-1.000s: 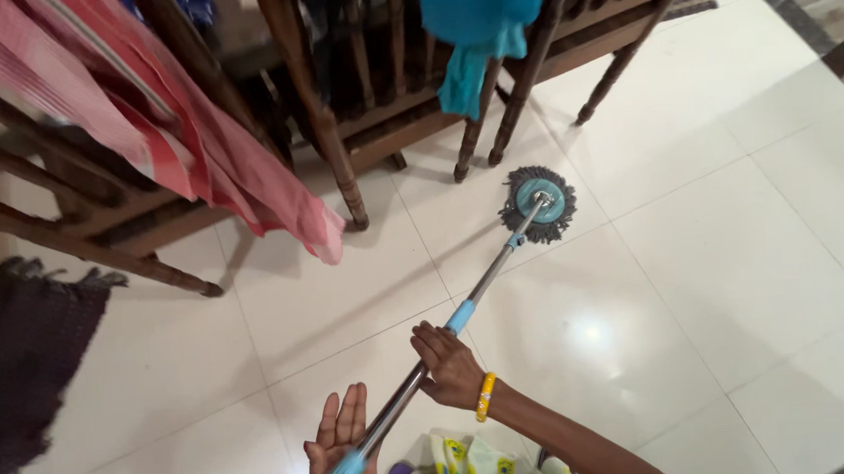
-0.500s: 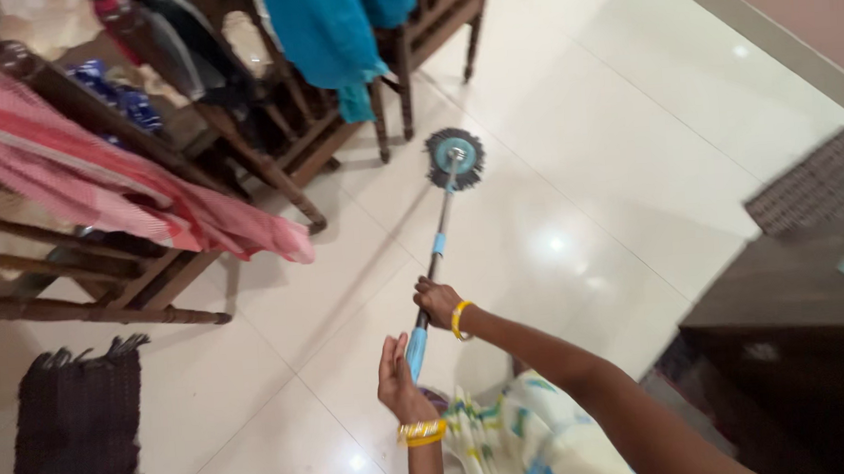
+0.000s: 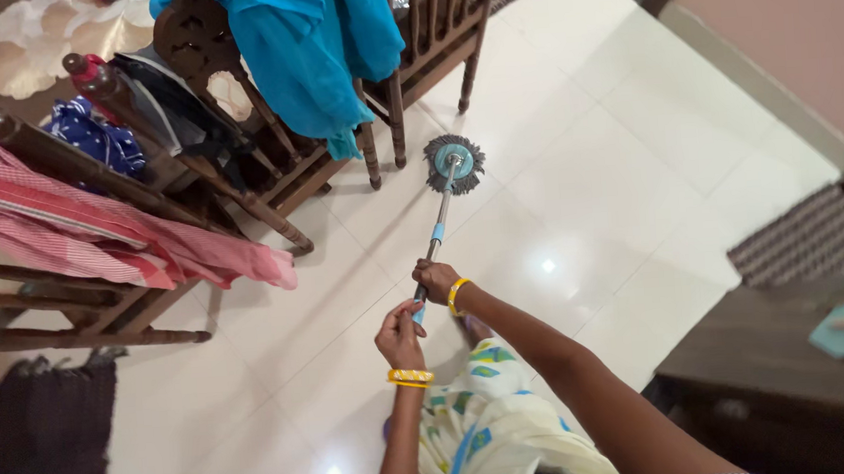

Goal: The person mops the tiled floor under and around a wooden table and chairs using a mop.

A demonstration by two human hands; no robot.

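Gripping: both hands are closed round the mop handle (image 3: 438, 228), one just above the other on its near end.
Right hand (image 3: 437, 280): fingers wrapped round the shaft, farther along it than the other hand; a yellow bangle (image 3: 457, 294) sits on the wrist.
Left hand (image 3: 400, 335): fist shut over the blue end grip of the handle, thumb on top; a yellow patterned bangle (image 3: 410, 376) circles the wrist.
Mop handle: thin metal shaft with a short blue sleeve partway along and a blue grip at the near end; it slopes away from the hands down to the floor.
Mop head (image 3: 454, 163): round, a blue disc in the middle ringed with dark grey fringe, lying flat on the white tiled floor (image 3: 632, 156), just beside the legs of a wooden chair (image 3: 430, 41).
Nearest obstacle: the chair's front legs stand close to the left of the mop head; a bright blue cloth (image 3: 308, 49) hangs over the chair and ends above the floor near those legs.
Further left: a second wooden frame (image 3: 75, 317) carries a pink striped cloth (image 3: 100, 237) that droops toward the tiles, with dark and blue-patterned clothes heaped between the two pieces of furniture.
Floor edges: a dark fringed mat (image 3: 44, 446) lies at the lower left; a woven grey mat (image 3: 813, 237) lies at the right, next to a dark wooden surface (image 3: 771, 362).
Person: a white garment with yellow, green and blue print (image 3: 493, 438) shows below the arms.
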